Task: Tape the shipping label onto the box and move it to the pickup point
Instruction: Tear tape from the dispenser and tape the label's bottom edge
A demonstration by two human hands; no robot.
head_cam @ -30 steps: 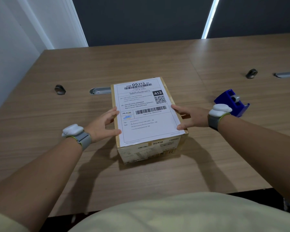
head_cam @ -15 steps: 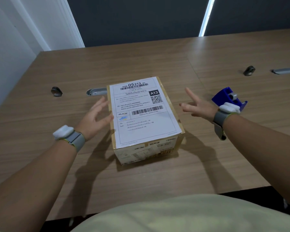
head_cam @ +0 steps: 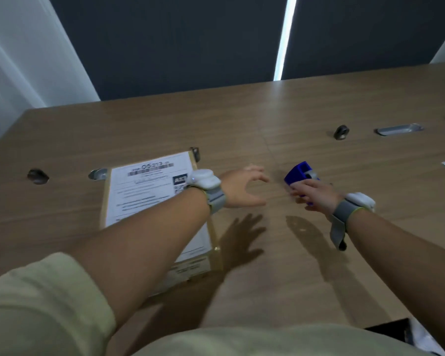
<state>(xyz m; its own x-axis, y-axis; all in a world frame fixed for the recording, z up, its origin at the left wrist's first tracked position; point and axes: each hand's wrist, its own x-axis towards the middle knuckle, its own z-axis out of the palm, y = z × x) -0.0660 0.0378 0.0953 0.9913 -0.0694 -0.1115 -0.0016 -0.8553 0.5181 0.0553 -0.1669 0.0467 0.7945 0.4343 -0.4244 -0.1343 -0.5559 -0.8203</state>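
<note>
Reaching for the blue tape dispenser [head_cam: 299, 173] on the worktop [head_cam: 319, 253]: right hand [head_cam: 315, 195] lies over its near side, fingers touching, grip not yet clearly closed (motion blur; cannot tell), left hand [head_cam: 243, 186] spread wide and empty just beside it. Box [head_cam: 165, 263] sits left with the shipping label [head_cam: 144, 191] loose on top, untaped. Judgement: next, secure the dispenser and draw tape; the left forearm hides much of the label, print unreadable.

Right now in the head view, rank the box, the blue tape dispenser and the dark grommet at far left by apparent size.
1. Box, by far the largest, though the left arm hides part of it.
2. Tape dispenser, partly covered by the right hand.
3. Grommet, the smallest.
</note>
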